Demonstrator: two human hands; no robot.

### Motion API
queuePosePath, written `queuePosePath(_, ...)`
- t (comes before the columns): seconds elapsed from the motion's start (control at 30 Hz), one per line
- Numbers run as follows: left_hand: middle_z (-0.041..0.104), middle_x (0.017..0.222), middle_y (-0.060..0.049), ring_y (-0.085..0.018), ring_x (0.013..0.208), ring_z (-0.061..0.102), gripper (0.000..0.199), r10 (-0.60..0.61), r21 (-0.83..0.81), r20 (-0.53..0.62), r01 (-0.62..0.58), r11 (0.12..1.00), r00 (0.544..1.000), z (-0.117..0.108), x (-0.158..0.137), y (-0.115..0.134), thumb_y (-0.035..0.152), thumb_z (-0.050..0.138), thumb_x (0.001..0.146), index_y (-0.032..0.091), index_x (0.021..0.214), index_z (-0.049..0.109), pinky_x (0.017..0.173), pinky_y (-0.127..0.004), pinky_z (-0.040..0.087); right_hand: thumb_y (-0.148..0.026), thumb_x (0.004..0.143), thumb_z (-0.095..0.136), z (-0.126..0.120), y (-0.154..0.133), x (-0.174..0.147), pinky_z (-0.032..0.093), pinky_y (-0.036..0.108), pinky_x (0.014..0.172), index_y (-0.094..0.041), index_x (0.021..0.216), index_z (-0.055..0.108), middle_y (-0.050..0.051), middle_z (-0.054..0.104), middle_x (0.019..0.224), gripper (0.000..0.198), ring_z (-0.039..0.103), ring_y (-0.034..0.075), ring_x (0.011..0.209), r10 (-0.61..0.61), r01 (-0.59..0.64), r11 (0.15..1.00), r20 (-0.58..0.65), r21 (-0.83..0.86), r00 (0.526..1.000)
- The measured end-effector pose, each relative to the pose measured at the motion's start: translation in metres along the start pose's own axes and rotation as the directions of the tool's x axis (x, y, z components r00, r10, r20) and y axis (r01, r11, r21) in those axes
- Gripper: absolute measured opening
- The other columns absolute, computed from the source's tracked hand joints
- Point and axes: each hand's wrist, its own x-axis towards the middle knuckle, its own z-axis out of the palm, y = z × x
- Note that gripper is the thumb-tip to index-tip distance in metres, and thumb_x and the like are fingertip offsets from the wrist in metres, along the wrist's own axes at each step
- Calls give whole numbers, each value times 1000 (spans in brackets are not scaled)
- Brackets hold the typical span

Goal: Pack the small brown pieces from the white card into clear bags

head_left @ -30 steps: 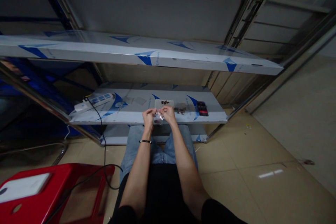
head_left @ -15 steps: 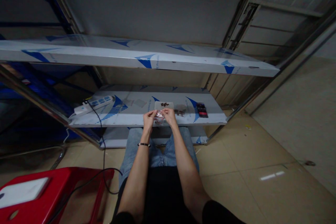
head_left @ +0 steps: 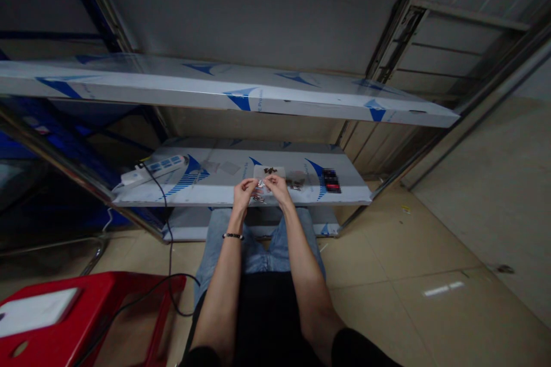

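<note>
Fingers of my left hand [head_left: 244,191] are pinched on the left side of a small clear plastic bag [head_left: 260,191]. The fingertips of my right hand [head_left: 278,187] pinch the same bag on its right. Small brownish pieces show low in the bag; their kind is too small to tell. Just beyond my hands, a small heap of dark brown pieces [head_left: 271,171] lies on a white sheet [head_left: 280,171]. To the right of my right hand rests another clear bag [head_left: 296,182] with similar small pieces inside.
On the lower shelf [head_left: 224,192] a white power strip [head_left: 154,169] stands left, its black cable [head_left: 171,252] hanging down. A dark, blurred-out item with red [head_left: 331,181] lies right. The upper shelf [head_left: 275,89] overhangs the back. A red stool [head_left: 99,298] carries a white phone-like slab [head_left: 37,311].
My hands have drawn slightly apart, the left one shifting a little to the left. The bag between them has changed shape, and its brownish pieces now show more plainly at the bottom.
</note>
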Motion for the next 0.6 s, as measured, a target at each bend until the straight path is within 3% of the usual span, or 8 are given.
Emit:
queuePosePath(0.13, 68, 65, -3, -20, 57, 66, 42, 28, 32, 4, -28, 999, 1000, -1, 3, -5, 52, 80, 66, 16, 82, 67, 56, -29, 52, -51, 65, 78, -1, 0, -4, 38, 23, 52, -18, 68, 61, 0, 59, 61, 37, 49, 12, 55, 19, -20, 1000, 60, 22, 998)
queuePosePath(0.3, 63, 56, -1, -14, 54, 57, 30, 122, 151, -124, -103, 983, 985, -3, 6, -12, 42, 78, 65, 16, 59, 64, 55, -24, 45, -41, 61, 81, -5, 3, -5, 33, 21, 45, -16, 62, 66, 2, 63, 58, 30, 47, 10, 47, 121, -119, 993, 52, -26, 991)
queuePosePath(0.4, 64, 58, -2, -15, 57, 58, 31, 96, 135, -171, -73, 988, 981, -1, 5, -14, 44, 78, 66, 16, 59, 65, 56, -24, 46, -39, 59, 82, -9, 4, -4, 30, 21, 39, -15, 63, 70, 4, 67, 59, 28, 44, 10, 41, 178, -175, 983, 75, -48, 981)
queuePosePath(0.47, 68, 64, -5, -18, 60, 63, 37, 27, 85, -128, -16, 996, 991, 2, 3, -15, 51, 79, 66, 15, 70, 69, 56, -26, 49, -40, 59, 84, -13, 5, -3, 28, 21, 36, -15, 62, 70, 4, 68, 58, 28, 42, 9, 38, 191, -190, 981, 11, -48, 982)
queuePosePath(0.6, 76, 83, -11, -21, 64, 70, 59, -132, 52, 109, 127, 991, 985, 7, -1, -20, 54, 86, 62, 13, 101, 70, 56, -29, 54, -45, 60, 82, -21, 8, 1, 28, 22, 35, -15, 68, 69, 5, 69, 61, 33, 41, 9, 37, 161, -164, 986, -186, 1, 969)
